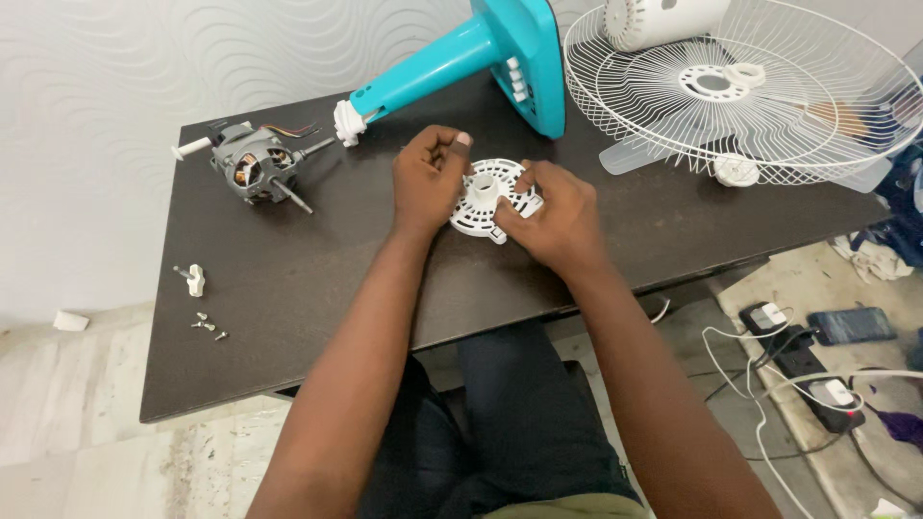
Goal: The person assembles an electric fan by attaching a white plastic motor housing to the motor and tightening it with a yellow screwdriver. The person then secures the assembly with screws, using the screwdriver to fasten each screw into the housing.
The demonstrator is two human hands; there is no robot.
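I have the round white slotted plastic disc (484,199) at the middle of the dark tabletop (317,288), my right hand (553,216) closed on its near edge, my left hand (428,178) curled against its left rim. Farther left lies the bare motor (252,165); beyond, the teal fan stand (481,58) and white wire grille (740,91).

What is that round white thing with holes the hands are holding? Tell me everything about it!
The round white plastic disc looks like a fan part. It has a raised hollow hub in the middle, slots around it like spokes, and small tabs on its edge. It sits low over the dark table, tilted slightly. The left hand pinches its left side and the right hand grips its right edge, covering part of it.
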